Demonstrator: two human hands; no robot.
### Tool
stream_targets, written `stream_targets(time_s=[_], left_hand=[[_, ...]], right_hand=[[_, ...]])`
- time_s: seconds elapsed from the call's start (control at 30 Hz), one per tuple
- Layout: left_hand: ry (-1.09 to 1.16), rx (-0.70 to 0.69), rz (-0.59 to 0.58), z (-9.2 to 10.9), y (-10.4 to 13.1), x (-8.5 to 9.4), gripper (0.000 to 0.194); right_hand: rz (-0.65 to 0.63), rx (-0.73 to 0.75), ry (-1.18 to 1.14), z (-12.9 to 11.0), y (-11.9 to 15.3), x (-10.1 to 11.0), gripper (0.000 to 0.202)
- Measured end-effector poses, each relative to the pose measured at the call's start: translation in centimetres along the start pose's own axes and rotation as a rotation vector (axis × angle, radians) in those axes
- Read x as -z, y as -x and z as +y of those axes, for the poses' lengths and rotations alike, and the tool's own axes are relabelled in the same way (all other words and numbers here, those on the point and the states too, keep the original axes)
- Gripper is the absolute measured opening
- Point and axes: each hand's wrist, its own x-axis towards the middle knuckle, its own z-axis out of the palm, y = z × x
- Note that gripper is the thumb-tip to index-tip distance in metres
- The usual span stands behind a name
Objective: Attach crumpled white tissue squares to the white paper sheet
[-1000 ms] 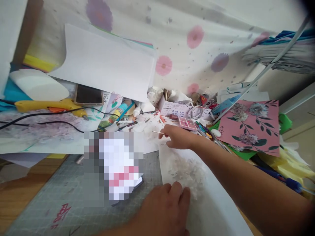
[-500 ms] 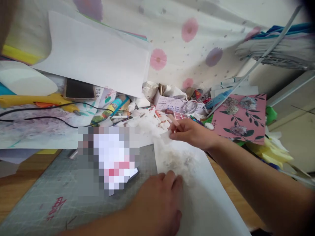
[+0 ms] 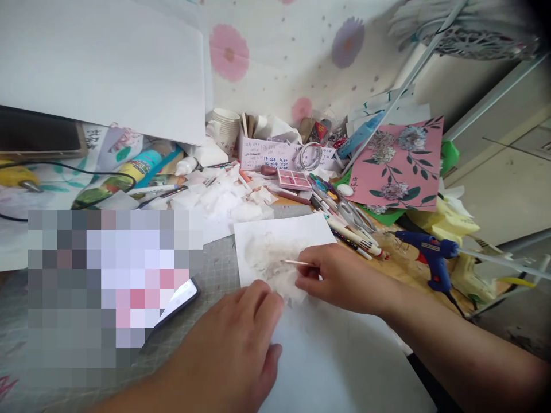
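Observation:
A white sheet of paper (image 3: 327, 355) lies over the cutting mat, with a smudged grey-brown patch (image 3: 267, 246) near its far end. My right hand (image 3: 331, 275) is closed round a thin pale stick (image 3: 297, 263), pinched between thumb and fingers. The stick's tip points left over the patch; whether it is a swab or a toothpick I cannot tell. Resting on the paper's left edge, my left hand (image 3: 245, 327) is open, fingers loosely bent and holding nothing. Left of it lies a phone (image 3: 183, 298), mostly blurred out.
Behind the paper are crumpled white tissues (image 3: 224, 195), a pink palette (image 3: 293, 179), scissors (image 3: 355, 212) and several pens (image 3: 348, 232). A blue glue gun (image 3: 434, 252) lies at right. Beyond it is a pink floral card (image 3: 398, 163). The green-grey cutting mat (image 3: 219, 264) lies underneath.
My right hand has come nearer, from the tissues to over the smudged patch, and the stick now shows clearly. My left hand stays on the paper. The view has shifted right.

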Motion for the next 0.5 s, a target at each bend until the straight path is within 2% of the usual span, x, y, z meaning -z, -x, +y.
stream_targets(time_s=[0.17, 0.27, 0.33, 0.43, 0.5], left_hand=[[-0.118, 0.013, 0.076, 0.3, 0.0, -0.8, 0.058], [-0.124, 0.009, 0.073, 0.3, 0.1, -1.0, 0.057], [-0.119, -0.006, 0.079, 0.2, 0.1, -1.1, 0.056], [-0.112, -0.019, 0.096, 0.0, 0.2, -1.2, 0.056], [-0.111, -0.02, 0.107, -0.1, 0.3, -1.2, 0.056]], right_hand=[[0.032, 0.037, 0.035, 0.0, 0.6, 0.4, 0.011], [0.11, 0.14, -0.122, 0.4, 1.4, 1.4, 0.023], [0.222, 0.218, -0.29, 0.8, 2.1, 2.2, 0.031], [0.355, 0.208, -0.438, 1.2, 3.3, 2.8, 0.035], [0.386, 0.181, -0.494, 1.3, 3.8, 2.7, 0.033]])
